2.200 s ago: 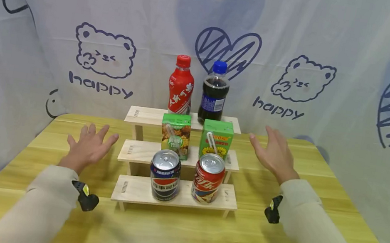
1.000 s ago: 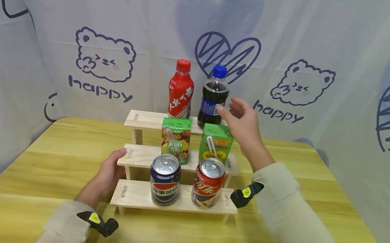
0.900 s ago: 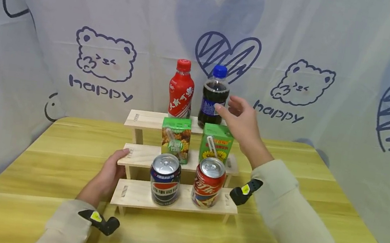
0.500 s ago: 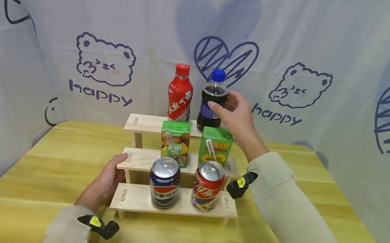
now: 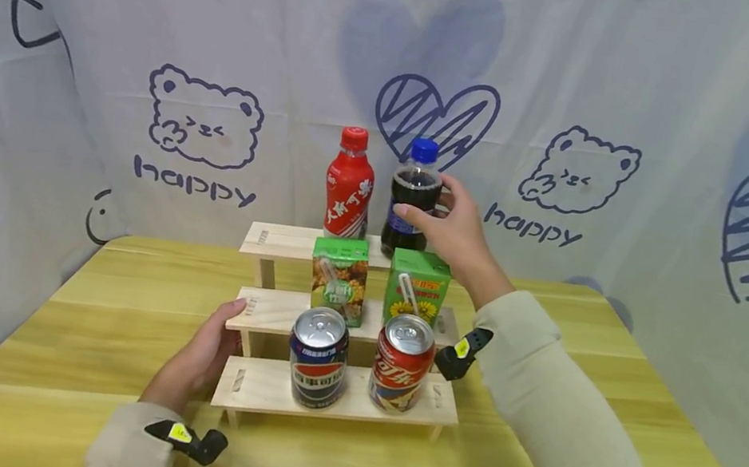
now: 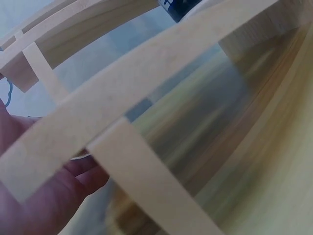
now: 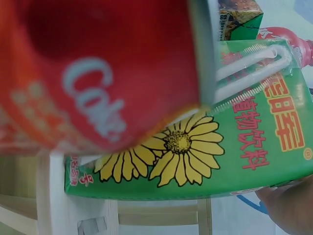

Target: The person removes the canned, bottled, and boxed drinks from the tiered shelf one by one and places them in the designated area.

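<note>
A three-step wooden display rack [image 5: 257, 387] stands on the table in the head view. My left hand [image 5: 206, 347] grips the left end of its middle step, thumb on top; in the left wrist view, the fingers [image 6: 88, 178] curl behind the wood. On the top step, my right hand [image 5: 459, 234] holds a dark cola bottle [image 5: 416, 185] with a blue cap, thumb in front and fingers behind. The bottle is upright, its base at the step. A red bottle [image 5: 349, 189] stands to its left. The right wrist view hides the grip behind a green drink carton [image 7: 264, 171].
Two juice cartons, one brown and green [image 5: 338, 284], occupy the middle step. On the bottom step are a dark blue Pepsi can [image 5: 317, 366] and a red Coke can [image 5: 401, 371]. A printed cloth [image 5: 317, 31] hangs behind the wooden table [image 5: 78, 318].
Both hands have come inward from beside the rack. The left has taken hold of the middle step; the right has reached the cola bottle and closed round it. The view has tilted slightly.
</note>
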A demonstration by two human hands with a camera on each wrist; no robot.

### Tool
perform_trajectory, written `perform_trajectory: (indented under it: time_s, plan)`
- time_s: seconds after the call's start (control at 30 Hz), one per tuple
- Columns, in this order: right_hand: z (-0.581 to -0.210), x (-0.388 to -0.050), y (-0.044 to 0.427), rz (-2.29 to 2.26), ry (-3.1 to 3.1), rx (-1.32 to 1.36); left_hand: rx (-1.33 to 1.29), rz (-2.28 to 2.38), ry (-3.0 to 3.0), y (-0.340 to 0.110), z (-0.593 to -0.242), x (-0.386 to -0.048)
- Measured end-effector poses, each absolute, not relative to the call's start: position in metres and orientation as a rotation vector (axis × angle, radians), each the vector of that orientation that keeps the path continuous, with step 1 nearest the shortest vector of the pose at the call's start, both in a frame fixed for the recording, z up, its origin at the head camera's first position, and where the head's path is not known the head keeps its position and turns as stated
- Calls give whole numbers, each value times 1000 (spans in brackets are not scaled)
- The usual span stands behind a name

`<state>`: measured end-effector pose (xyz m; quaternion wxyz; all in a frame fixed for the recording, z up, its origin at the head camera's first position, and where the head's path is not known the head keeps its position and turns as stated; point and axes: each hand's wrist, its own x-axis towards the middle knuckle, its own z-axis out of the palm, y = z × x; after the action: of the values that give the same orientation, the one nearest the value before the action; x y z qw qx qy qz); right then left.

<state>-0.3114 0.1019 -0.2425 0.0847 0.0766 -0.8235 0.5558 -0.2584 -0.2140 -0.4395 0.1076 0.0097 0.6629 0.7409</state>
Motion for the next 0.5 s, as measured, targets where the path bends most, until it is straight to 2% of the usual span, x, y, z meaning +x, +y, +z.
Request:
perform_trajectory:
  time_s: [0.33,0.5]
  plan:
    - [-240,-308,105,1669,-2454,258,139,2123,2024,-213,-429,-246]
    - [-242,-307,113,1638,-2450,256,61,2156,1990,-210,-433,-250]
